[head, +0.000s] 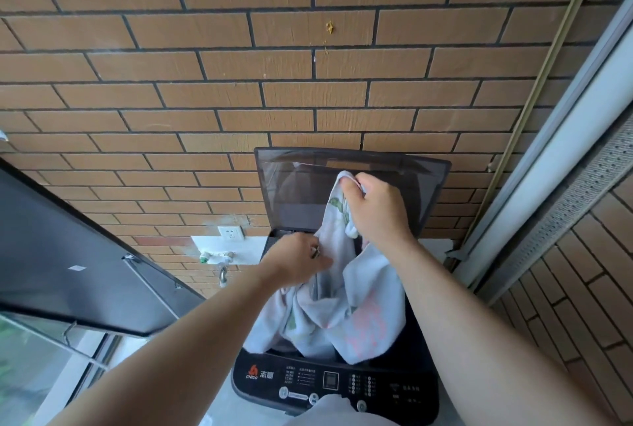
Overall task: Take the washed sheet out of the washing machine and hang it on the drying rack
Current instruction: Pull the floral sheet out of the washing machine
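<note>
A pale sheet (pixel 342 309) with faint green and pink print hangs half out of the top-loading washing machine (pixel 335 384), spilling over the drum's front rim. My right hand (pixel 376 210) grips a bunched part of the sheet, lifted in front of the raised dark lid (pixel 294 186). My left hand (pixel 301 261) holds the sheet lower down, at the drum's left edge. The drying rack is not in view.
A brick wall (pixel 274 66) stands close behind the machine, with a white socket (pixel 231 233) and a tap (pixel 217 258) to its left. An open dark window frame (pixel 68 254) juts in at the left. A pale pillar (pixel 565 151) and brick wall close off the right.
</note>
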